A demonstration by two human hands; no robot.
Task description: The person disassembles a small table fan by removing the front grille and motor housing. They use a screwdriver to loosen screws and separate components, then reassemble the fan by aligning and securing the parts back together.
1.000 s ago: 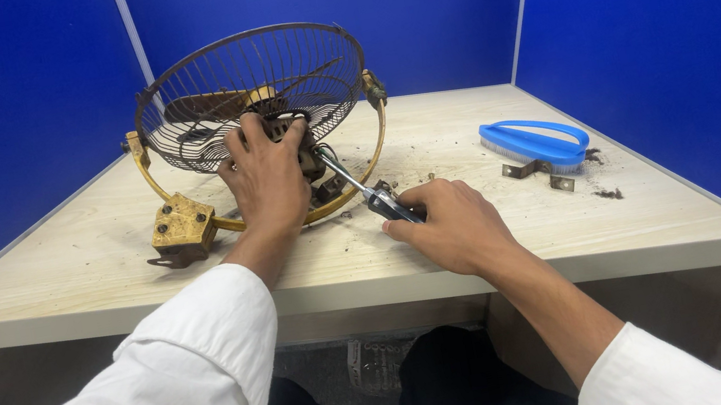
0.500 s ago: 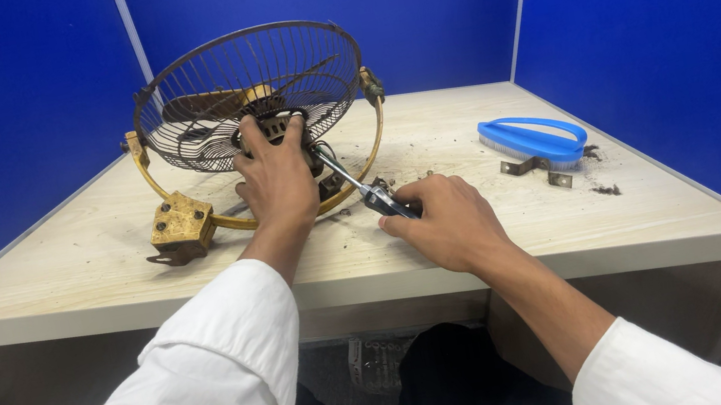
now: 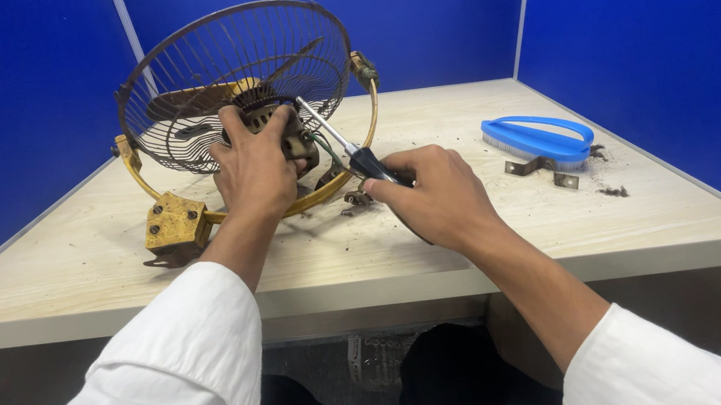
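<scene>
Left hand [image 3: 254, 167] is wrapped over the motor housing [image 3: 269, 130] at the back of the old fan [image 3: 240, 105], fingers [image 3: 230, 125] curled tight around it and clamping it in place. The fan lies tipped on the wooden surface [image 3: 97, 278], its rusty wire cage [image 3: 188, 65] opening up and away, the yellowed bracket ring [image 3: 320, 195] curving underneath the motor. Just left of the fan's ring sits the yellow mounting block [image 3: 175, 223], touching the ring's end.

Right hand [image 3: 439, 198] is just right of the fan, fingers [image 3: 413, 163] closed firmly around the black handle of a screwdriver [image 3: 352, 154]. The metal shaft slants up and left, tip right at the motor housing, beside the left hand's thumb. Whether the tip sits in a screw head, I can't tell.

Just below the fan's ring, between the two hands, a small rusty part [image 3: 358, 199] lies loose. Well right of the fan rests a blue brush [image 3: 536, 142], with two small metal brackets [image 3: 532, 166] just beside it and specks of dirt [image 3: 613, 190] scattered near. Blue partition walls [image 3: 672, 9] stand behind the fan and on both sides.
</scene>
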